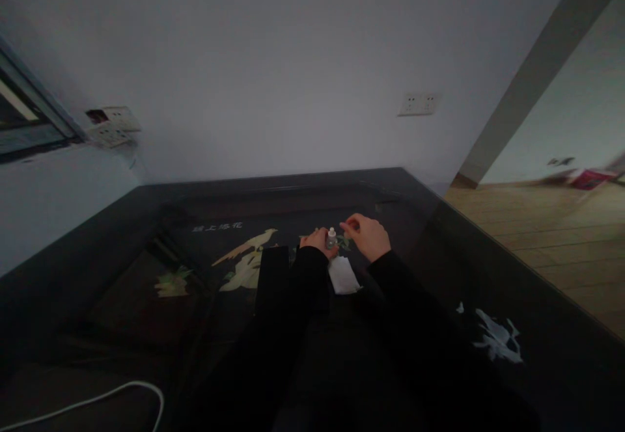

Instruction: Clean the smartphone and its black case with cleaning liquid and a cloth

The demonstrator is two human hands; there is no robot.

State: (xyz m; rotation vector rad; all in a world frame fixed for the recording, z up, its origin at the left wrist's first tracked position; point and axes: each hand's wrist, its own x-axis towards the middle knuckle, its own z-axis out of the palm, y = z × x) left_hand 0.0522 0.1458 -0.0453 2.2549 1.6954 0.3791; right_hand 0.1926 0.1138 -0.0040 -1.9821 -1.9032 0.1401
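Note:
A small clear bottle with a white top stands upright on the dark table. My left hand is closed around its lower part from the left. Just right of the bottle top, my right hand is raised with thumb and fingers pinched together. Whatever may be between those fingertips is too small to make out. A white folded tissue or cloth lies on the table in front of the bottle. Beside my left forearm sits a flat black box-like object, partly covered by the sleeve.
The glossy dark table carries printed pale shapes and meets a white wall at the back. Crumpled white material lies at the right. A white cable curves at front left. Wall sockets are above the table.

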